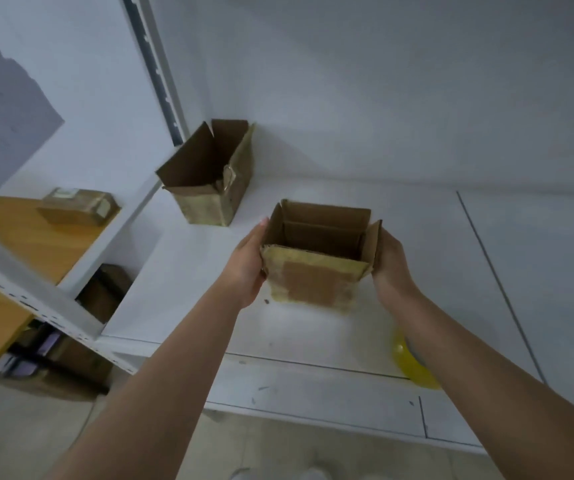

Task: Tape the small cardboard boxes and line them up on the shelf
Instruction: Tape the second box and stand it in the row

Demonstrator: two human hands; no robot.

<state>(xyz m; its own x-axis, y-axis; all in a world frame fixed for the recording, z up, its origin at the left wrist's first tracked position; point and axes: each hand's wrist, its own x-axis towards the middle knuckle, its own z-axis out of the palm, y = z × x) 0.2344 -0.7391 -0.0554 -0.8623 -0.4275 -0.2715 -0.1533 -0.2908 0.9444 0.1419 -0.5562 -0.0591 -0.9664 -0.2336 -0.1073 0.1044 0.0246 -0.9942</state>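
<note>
Both arms extend forward and upward from the lower edge of the head view, forearms bare and nearly straight, converging on a small open-topped cardboard box (316,268) held between the two hands above the white shelf (417,271). The left hand (247,268) is applied flat to the box's left side: palm against the cardboard, fingers straight and together, pointing away from the camera, with one fingertip visible beside the left top flap. The right hand (391,261) is set against the right side, with its fingers wrapped round the far side of the right flap; the fingertips are hidden behind the cardboard, so their exact contact cannot be determined. The box is upright with its top flaps standing open and the interior exposed; yellowish tape covers much of its near face around a bare brown patch. Whether its base touches the shelf surface cannot be determined. A second open cardboard box (209,181) stands on the same shelf to the left and further back, near the perforated shelf upright (157,71), well apart from the held box. A yellow tape roll (410,365) lies on the shelf near its front edge, partly hidden beneath the right forearm. On the adjacent wooden shelf (36,237) at left rests a closed taped package (77,207).
</note>
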